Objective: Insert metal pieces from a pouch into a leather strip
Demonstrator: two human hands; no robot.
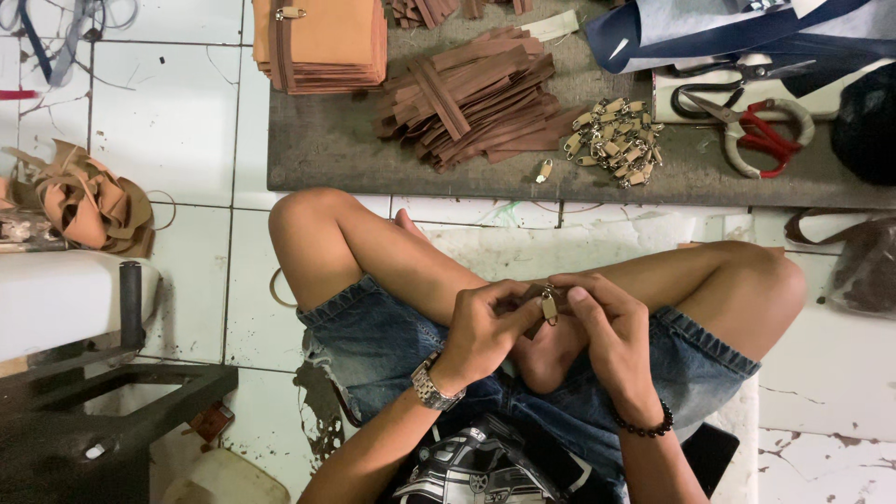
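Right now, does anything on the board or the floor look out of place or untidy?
One small metal zipper slider lies alone on the grey board, apart from the pile of metal sliders. A crumpled heap of tan leather scraps sits on the white tiled floor. Nothing looks damaged.

Your hands hold a zipper pull (550, 306) over your lap. On the board (327, 149) ahead, the straps (476, 98) lie left of the pile of pulls (614, 142), the scissors (747, 126) right.

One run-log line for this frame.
left hand: grips brown strip | right hand: pinches metal zipper slider | board: slider pile, scissors
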